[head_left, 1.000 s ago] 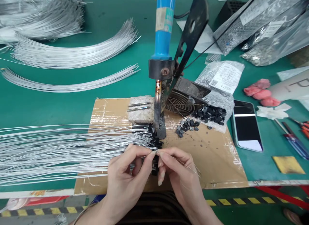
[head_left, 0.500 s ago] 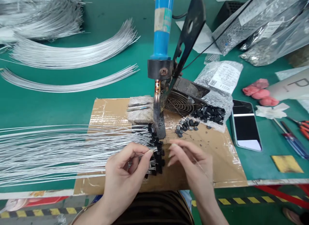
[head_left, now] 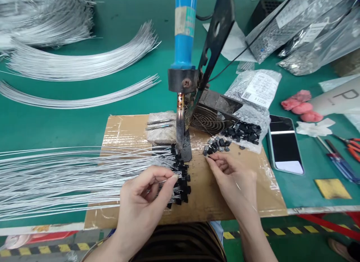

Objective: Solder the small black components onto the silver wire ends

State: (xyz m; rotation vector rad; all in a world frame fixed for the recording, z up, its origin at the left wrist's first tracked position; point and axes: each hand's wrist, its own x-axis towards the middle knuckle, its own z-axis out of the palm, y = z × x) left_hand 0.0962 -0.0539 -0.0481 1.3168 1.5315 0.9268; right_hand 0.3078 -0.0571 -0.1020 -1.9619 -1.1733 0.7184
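Green tabletop point(head_left: 84, 123), cardboard sheet point(head_left: 270, 190), silver wires point(head_left: 56, 175) fanning in from the left. Left hand point(head_left: 146, 205) keeps its grip pinched on their ends. Right hand point(head_left: 234, 179) has just left them, reaching far-right to the loose black parts point(head_left: 216, 145); its grip, can't tell.

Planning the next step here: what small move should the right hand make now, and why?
Probably pinch one of the loose black parts: the right hand reaches their near edge, seemingly empty, while the left hand pinches a wire end.
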